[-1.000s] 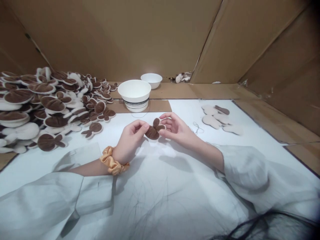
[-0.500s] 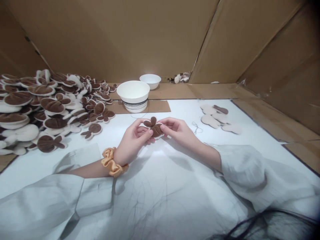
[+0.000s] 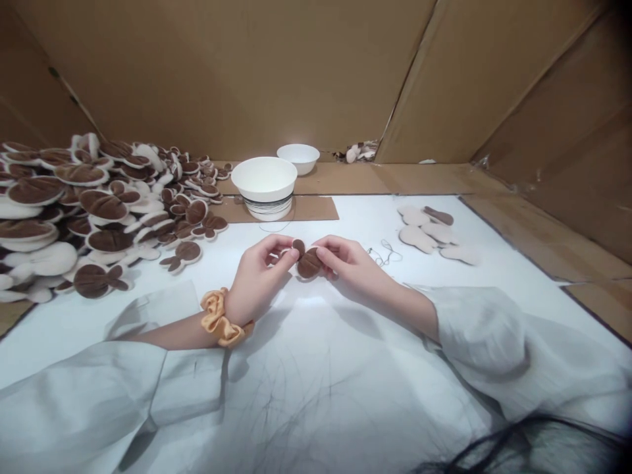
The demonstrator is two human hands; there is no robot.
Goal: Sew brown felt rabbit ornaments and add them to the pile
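A small brown plush bunny-head piece (image 3: 309,263) with pale edging is held between both hands above the white table, its ears toward the upper left. My left hand (image 3: 266,266) pinches it at the ears, thumb on top. On its right edge, my right hand (image 3: 348,263) grips the round part between thumb and fingers. A thin dark thread (image 3: 388,253) lies loosely on the table just beyond my right hand. Whether a needle is in my fingers cannot be seen.
A large pile of brown and cream plush pieces (image 3: 106,204) fills the left. A white bowl wound with dark thread (image 3: 264,181) and a smaller white bowl (image 3: 298,158) stand behind. Several pale flat pieces (image 3: 419,234) lie at right. Cardboard walls (image 3: 247,72) enclose the table.
My left thumb and fingers have shifted up from the plush piece's body onto its ears. The piece has turned slightly and sits a little lower. My right hand keeps its grip.
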